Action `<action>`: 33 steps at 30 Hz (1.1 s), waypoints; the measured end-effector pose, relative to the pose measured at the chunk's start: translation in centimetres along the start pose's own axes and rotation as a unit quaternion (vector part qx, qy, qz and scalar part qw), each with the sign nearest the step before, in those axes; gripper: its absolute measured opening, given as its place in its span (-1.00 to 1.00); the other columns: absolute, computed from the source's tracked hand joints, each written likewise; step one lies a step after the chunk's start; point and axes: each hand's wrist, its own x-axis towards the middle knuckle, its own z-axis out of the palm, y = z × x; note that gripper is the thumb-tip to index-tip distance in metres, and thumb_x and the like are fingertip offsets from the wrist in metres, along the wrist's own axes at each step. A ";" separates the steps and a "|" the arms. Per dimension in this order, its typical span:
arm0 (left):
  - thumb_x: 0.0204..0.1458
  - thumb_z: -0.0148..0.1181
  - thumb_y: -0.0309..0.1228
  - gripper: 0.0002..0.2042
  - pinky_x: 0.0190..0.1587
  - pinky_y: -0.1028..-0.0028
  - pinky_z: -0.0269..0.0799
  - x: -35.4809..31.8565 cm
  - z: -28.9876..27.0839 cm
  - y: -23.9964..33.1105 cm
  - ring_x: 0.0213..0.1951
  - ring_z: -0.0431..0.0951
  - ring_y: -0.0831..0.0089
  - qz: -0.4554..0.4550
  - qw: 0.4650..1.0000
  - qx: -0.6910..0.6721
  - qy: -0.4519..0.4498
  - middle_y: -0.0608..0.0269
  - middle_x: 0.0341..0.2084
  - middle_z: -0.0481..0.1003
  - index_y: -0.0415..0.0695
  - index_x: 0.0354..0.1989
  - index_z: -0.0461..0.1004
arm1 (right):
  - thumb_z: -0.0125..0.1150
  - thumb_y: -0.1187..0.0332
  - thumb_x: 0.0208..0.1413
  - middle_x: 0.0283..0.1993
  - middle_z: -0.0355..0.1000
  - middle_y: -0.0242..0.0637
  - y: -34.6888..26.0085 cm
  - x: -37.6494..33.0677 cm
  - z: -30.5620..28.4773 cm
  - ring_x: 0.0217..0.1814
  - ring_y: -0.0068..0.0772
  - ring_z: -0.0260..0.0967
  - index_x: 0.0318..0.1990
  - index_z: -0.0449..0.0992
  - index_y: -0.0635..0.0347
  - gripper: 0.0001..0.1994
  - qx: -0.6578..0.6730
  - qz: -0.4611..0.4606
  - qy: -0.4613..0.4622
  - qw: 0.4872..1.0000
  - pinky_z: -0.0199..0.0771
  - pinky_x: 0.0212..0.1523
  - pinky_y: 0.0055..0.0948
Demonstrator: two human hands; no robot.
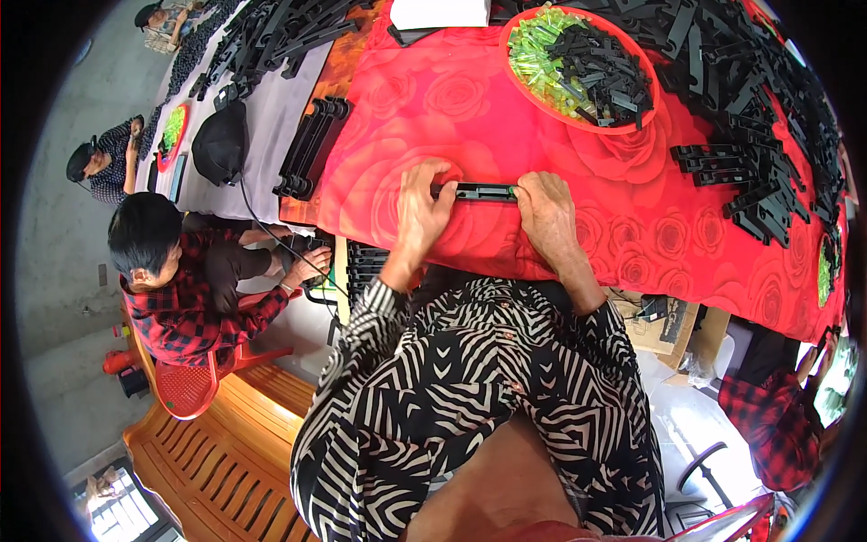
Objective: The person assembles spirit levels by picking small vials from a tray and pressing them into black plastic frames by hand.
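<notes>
Between both hands a long, narrow black plastic part (486, 192) with a slotted middle is held level, just over the red rose-patterned tablecloth (470, 135). My left hand (423, 203) is closed round its left end, thumb and fingers gripping it. The opposite end is pinched by my right hand (547, 210), where a small green spot shows beside the fingertips. Both ends of the part are hidden under the fingers.
Beyond my hands stands a red basin (623, 131) of yellow-green clear tubes and small black pieces. Similar black parts (759, 181) are heaped at right; more (312, 149) are stacked at left. A co-worker in a checked shirt (194, 316) sits at left, near a black lamp-like object (219, 144).
</notes>
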 end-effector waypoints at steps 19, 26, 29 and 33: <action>-0.13 0.22 -0.43 -0.87 -0.27 0.15 0.38 5.4 -0.4 0.5 -0.29 0.52 0.04 0.065 0.934 0.099 -0.338 0.06 -0.46 0.51 -0.17 -0.40 0.46 | 0.20 0.47 -0.05 -0.35 0.33 -0.26 1.0 1.6 -0.1 -0.21 -0.18 0.28 -0.29 0.53 0.11 -0.86 0.050 0.056 -0.046 0.996 0.22 -0.20 -0.22; -0.14 0.21 -0.43 -0.87 -0.26 0.13 0.39 5.5 -0.2 0.7 -0.29 0.53 0.03 0.060 0.930 0.122 -0.342 0.05 -0.46 0.52 -0.15 -0.39 0.46 | 0.27 0.37 -0.03 -0.46 0.30 -0.22 0.1 2.4 -2.0 -0.33 -0.20 0.29 -0.42 0.50 0.19 -0.89 0.086 0.113 0.031 0.989 0.29 -0.31 -0.25; -0.14 0.21 -0.43 -0.86 -0.26 0.13 0.39 5.7 -0.1 0.7 -0.29 0.53 0.04 0.051 0.929 0.105 -0.353 0.04 -0.46 0.52 -0.16 -0.38 0.46 | 0.23 0.31 0.06 -0.62 0.27 -0.19 -1.3 1.5 -2.7 -0.56 -0.22 0.29 -0.53 0.41 0.25 -0.77 0.152 0.190 0.039 0.969 0.26 -0.50 -0.27; -0.15 0.22 -0.42 -0.84 -0.25 0.13 0.39 5.9 0.0 0.4 -0.28 0.53 0.03 0.049 0.922 0.108 -0.369 0.03 -0.46 0.52 -0.17 -0.37 0.47 | 0.13 0.28 0.17 -0.71 0.21 -0.13 -1.9 -0.5 -1.9 -0.68 -0.23 0.21 -0.55 0.30 0.27 -0.68 0.196 0.248 0.024 0.949 0.20 -0.59 -0.25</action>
